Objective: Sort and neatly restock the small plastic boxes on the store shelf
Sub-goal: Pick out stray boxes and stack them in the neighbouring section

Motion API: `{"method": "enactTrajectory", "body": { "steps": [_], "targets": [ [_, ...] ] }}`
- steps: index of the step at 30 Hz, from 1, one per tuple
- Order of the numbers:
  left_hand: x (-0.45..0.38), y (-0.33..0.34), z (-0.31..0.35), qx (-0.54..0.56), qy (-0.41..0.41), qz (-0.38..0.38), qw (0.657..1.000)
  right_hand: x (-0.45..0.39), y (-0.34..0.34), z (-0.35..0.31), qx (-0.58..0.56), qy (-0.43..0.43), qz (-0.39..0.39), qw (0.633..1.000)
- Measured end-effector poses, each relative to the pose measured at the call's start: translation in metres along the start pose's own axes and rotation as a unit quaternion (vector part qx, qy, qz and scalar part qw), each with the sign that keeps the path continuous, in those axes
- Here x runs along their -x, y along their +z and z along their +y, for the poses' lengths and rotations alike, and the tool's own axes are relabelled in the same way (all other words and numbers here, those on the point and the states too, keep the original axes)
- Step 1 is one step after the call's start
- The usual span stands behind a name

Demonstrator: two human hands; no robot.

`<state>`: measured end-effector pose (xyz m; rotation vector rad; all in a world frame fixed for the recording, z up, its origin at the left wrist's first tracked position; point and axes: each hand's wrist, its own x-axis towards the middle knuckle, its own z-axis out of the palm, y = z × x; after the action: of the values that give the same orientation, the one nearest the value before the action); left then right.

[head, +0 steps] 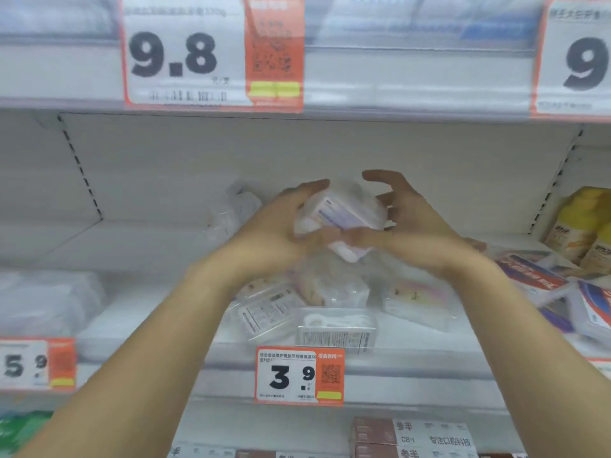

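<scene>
- Left hand point(274, 223) and right hand point(413, 223) raised mid-shelf, a small clear plastic box with a white-and-blue label point(340, 216) between them, tilted.
- Left grip: thumb over the top, fingers curled under the box, holding it. Right grip: thumb and fingers spread and curved, a fingertip under the box; cannot tell if it truly grips. Motion blur.
- Just below the grips: loose heap of clear plastic boxes point(334, 289) on the white metal shelf point(139, 312), lying at odd angles, about five, blur blocks an exact count. One clear box with a barcode side point(337, 332) sits at the shelf lip, nearest the camera.
- Left of the left grip: crumpled clear plastic wrap point(234, 209) at the back of the shelf; further down-left, soft white wrapped packs point(46, 302).
- Right of the right grip: flat red-white-blue packs point(535, 276) in a jumble, two yellow pouches point(585, 223) behind them.
- Orange-and-white price tag reading 3.9 point(299, 375) below the grips on the shelf edge; big 9.8 tag point(211, 51) above.
- Brown-and-white cartons point(413, 436) on the shelf underneath.
</scene>
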<state>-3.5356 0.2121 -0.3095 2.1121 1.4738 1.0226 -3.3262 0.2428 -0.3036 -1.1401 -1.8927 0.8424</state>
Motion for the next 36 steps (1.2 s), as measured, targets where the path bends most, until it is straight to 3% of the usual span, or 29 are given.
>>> {"method": "enactTrajectory", "body": {
  "steps": [3, 7, 10, 13, 16, 19, 26, 31, 34, 36],
  "targets": [
    [0.031, -0.056, -0.025, -0.189, -0.046, 0.043, 0.98, 0.002, 0.039, -0.038, -0.074, -0.007, 0.046, 0.996],
    [0.103, -0.128, -0.076, -0.323, -0.194, 0.098, 0.921, 0.002, 0.106, -0.074, -0.184, 0.055, 0.052, 0.98],
    [0.156, -0.151, -0.118, -0.391, -0.325, 0.037, 0.86, -0.004, 0.16, -0.095, -0.286, 0.116, -0.025, 0.951],
    [0.187, -0.155, -0.149, -0.382, -0.33, 0.015, 0.863, -0.024, 0.213, -0.117, -0.344, 0.151, -0.051, 0.925],
    [0.193, -0.149, -0.158, -0.385, -0.296, 0.043, 0.873, -0.045, 0.26, -0.126, -0.299, 0.154, -0.018, 0.942],
    [0.192, -0.14, -0.16, -0.385, -0.276, 0.073, 0.877, -0.055, 0.29, -0.121, -0.209, 0.15, -0.035, 0.966],
    [0.173, -0.134, -0.167, -0.462, -0.262, 0.175, 0.829, -0.045, 0.302, -0.102, -0.196, 0.171, -0.071, 0.963],
    [0.149, -0.141, -0.162, -0.482, -0.313, 0.155, 0.804, -0.038, 0.281, -0.102, -0.139, 0.164, -0.153, 0.965],
    [0.136, -0.152, -0.156, -0.44, -0.372, 0.119, 0.809, -0.034, 0.255, -0.106, -0.038, 0.088, -0.204, 0.974],
    [0.129, -0.153, -0.15, -0.419, -0.391, 0.084, 0.815, -0.043, 0.231, -0.109, 0.033, 0.031, -0.15, 0.988]
  ]
}}
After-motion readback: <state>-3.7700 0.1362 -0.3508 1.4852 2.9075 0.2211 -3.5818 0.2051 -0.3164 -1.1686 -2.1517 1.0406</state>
